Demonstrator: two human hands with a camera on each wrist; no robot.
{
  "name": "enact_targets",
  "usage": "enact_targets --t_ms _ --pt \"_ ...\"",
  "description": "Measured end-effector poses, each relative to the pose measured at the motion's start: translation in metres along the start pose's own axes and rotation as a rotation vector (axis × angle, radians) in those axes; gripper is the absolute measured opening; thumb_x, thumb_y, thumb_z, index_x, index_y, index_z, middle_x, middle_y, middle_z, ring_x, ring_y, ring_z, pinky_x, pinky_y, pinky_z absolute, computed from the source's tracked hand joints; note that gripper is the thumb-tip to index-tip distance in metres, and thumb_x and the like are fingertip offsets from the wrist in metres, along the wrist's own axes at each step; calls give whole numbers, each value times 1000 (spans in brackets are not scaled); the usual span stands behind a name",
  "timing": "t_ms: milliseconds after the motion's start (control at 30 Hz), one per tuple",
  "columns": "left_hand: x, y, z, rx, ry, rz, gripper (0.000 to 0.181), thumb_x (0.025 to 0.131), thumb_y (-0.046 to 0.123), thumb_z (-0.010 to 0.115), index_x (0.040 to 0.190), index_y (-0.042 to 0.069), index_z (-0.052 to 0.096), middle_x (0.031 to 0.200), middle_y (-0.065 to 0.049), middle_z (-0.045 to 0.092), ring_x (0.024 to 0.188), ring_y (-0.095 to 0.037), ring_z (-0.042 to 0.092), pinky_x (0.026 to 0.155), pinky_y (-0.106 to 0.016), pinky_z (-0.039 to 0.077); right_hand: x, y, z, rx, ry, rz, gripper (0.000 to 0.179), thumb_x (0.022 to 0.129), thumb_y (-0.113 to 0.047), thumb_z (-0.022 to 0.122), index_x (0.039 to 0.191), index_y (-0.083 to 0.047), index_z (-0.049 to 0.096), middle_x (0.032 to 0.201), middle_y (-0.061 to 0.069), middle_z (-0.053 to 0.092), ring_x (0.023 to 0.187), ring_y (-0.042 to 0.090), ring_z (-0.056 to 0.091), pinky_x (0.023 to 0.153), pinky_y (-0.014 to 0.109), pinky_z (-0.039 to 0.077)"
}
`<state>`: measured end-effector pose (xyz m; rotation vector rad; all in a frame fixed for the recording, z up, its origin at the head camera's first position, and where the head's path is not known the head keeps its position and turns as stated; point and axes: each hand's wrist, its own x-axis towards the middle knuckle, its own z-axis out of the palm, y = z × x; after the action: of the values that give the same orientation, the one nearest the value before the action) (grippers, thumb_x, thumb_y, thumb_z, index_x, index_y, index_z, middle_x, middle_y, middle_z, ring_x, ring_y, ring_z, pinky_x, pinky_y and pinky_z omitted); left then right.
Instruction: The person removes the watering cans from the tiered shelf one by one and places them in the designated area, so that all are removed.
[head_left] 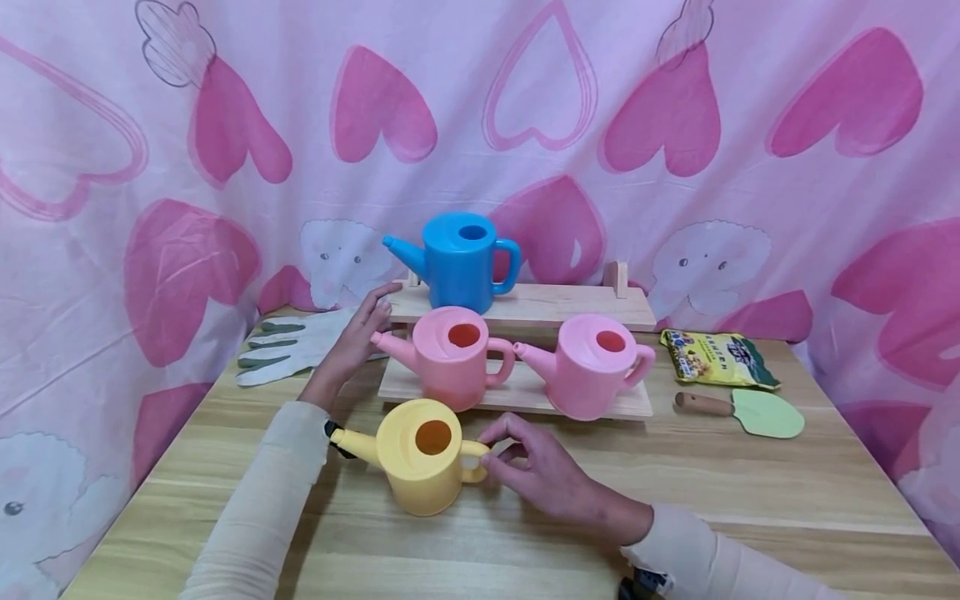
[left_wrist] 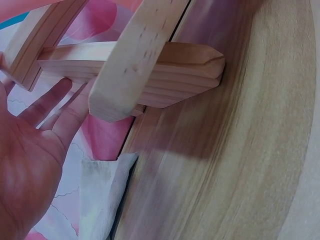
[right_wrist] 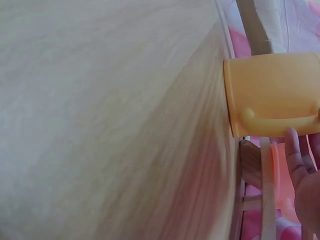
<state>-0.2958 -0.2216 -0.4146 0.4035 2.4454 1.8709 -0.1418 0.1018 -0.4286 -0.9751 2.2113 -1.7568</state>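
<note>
A yellow watering can [head_left: 416,479] stands upright at the front of a wooden two-tier rack, spout to the left. My right hand [head_left: 551,479] pinches its handle [right_wrist: 280,124] with thumb and fingertips. At the rack's left end, my left hand [head_left: 356,346] reaches up beside the upper shelf [head_left: 570,304]. Its fingers are mostly straight, and in the left wrist view the fingertips lie against the wooden side piece [left_wrist: 75,67]. On the lower shelf [head_left: 525,392] stand two pink watering cans, a darker one [head_left: 450,375] and a lighter one [head_left: 581,383]. A blue watering can [head_left: 459,271] occupies the upper shelf's left part.
White and green gloves [head_left: 288,346] lie left of the rack. To the right are a yellow and green packet [head_left: 716,358] and a hand trowel [head_left: 768,414] with a wooden handle. Behind the wooden table [head_left: 750,500] hangs a pink heart-patterned curtain [head_left: 465,50].
</note>
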Motion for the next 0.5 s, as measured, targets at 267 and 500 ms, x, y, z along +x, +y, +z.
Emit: enact_targets --t_ms 267,500 --pt "-6 15 0 -57 -39 20 52 113 38 33 163 23 24 158 -23 28 137 -52 39 109 -66 36 8 -11 -10 -177 12 -155 25 99 -11 70 122 -17 60 116 3 65 105 26 60 82 34 58" --pt "1 2 -3 -40 -37 14 53 112 44 33 162 28 25 165 -12 24 138 -48 40 107 -66 39 30 -38 -37 -329 59 -297 29 93 -2 74 119 -10 63 117 0 67 105 22 61 80 38 57"
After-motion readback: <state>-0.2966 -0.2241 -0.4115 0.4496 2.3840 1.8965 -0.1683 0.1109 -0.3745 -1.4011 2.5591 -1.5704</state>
